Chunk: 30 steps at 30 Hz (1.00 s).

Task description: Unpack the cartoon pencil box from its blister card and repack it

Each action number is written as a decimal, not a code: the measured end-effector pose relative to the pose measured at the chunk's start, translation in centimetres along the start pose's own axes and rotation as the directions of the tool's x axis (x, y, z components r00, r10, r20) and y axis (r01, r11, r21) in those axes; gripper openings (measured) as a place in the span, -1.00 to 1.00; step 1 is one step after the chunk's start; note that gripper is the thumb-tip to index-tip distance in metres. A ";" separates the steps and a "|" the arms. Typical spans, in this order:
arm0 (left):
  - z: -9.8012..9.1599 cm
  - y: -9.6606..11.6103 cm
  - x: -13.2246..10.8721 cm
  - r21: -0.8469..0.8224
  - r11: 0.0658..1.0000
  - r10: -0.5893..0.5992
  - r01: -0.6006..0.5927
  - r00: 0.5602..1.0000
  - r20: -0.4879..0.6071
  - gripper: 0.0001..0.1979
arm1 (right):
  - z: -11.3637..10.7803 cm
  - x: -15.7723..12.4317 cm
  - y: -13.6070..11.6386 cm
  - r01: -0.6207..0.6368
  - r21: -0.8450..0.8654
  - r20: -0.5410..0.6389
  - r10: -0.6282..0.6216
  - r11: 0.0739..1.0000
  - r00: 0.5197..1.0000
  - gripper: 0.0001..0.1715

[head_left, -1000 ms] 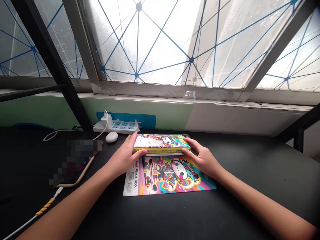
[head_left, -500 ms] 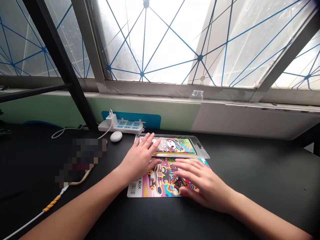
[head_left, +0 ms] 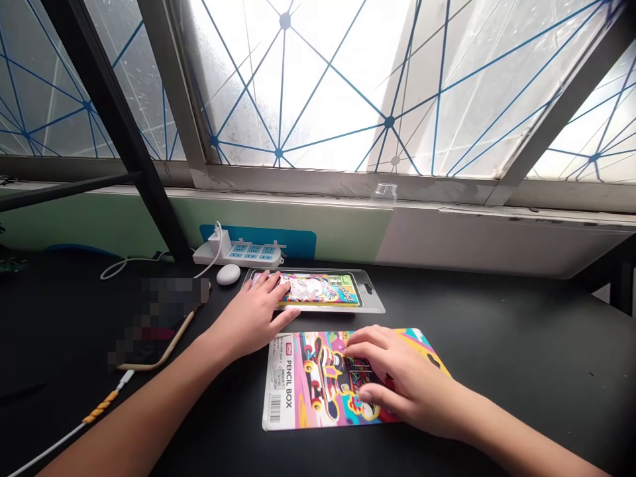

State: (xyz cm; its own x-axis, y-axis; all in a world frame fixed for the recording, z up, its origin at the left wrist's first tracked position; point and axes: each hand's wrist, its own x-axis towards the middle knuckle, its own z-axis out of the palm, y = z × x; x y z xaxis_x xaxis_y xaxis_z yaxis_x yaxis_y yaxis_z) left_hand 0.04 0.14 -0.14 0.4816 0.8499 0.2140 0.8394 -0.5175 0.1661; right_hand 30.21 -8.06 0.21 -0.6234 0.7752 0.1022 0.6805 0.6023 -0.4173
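Observation:
A clear plastic blister pack (head_left: 371, 301) with a colourful pencil box (head_left: 322, 289) inside lies at the back of the desk. My left hand (head_left: 258, 311) rests on its left end, fingers spread. Nearer to me lies a bright printed card (head_left: 318, 377) marked "PENCIL BOX", with a barcode at its left end and a hang hole at the right. My right hand (head_left: 397, 381) lies over the right half of this card, fingers apart and slightly bent, hiding part of the print. A strip of bare desk separates card and pack.
A white power strip (head_left: 256, 254) with a plugged-in charger (head_left: 219, 242) stands by the wall. Before it sits a small white rounded case (head_left: 228, 274). At left lies a blurred-out phone-like device (head_left: 159, 324) with a white cable (head_left: 54, 440). A black metal post (head_left: 119, 126) rises at left.
The printed card has come toward me and slightly right under my right hand, away from the pack. My left hand and the pack have shifted left in view.

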 end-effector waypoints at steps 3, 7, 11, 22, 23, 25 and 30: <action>0.4 0.9 0.4 0.042 0.999 0.000 0.001 0.999 -0.032 -0.34 | 0.7 0.2 0.6 -0.109 -0.085 -0.120 0.099 0.990 0.988 -0.49; 1.2 1.5 1.1 0.088 0.996 0.026 -0.027 1.000 0.008 -0.32 | 1.4 0.7 1.0 -0.224 -0.157 -0.194 0.192 0.962 0.962 -0.68; 1.0 1.0 1.3 0.032 0.999 0.037 -0.037 0.999 0.027 -0.38 | 1.4 0.6 0.4 -0.282 -0.135 -0.216 0.249 0.950 0.944 -0.70; -0.5 1.2 0.8 -0.328 0.929 0.134 -0.170 0.983 -0.128 -0.51 | -5.4 -1.8 8.1 -0.553 0.237 -0.021 0.573 0.799 0.819 -0.43; -0.5 1.2 0.7 -0.327 0.927 0.146 -0.181 0.981 -0.131 -0.55 | -5.8 -2.0 8.9 -0.571 0.240 0.011 0.586 0.786 0.811 -0.42; -0.5 1.2 0.6 -0.287 0.935 0.178 -0.208 0.976 -0.127 -0.61 | -6.0 -2.3 10.0 -0.581 0.233 0.023 0.593 0.780 0.805 -0.43; -0.6 1.2 0.2 -0.190 0.949 0.242 -0.251 0.968 -0.067 -0.59 | -5.1 -1.7 8.6 -0.540 0.226 -0.050 0.563 0.811 0.825 -0.47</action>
State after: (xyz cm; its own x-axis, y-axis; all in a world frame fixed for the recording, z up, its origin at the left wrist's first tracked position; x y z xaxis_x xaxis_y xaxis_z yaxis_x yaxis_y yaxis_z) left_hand 0.93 -0.39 0.65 0.6526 0.6907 0.3115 0.6285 -0.7231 0.2866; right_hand 39.10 -3.22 1.10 -0.1120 0.9881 -0.1058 0.8013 0.0269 -0.5976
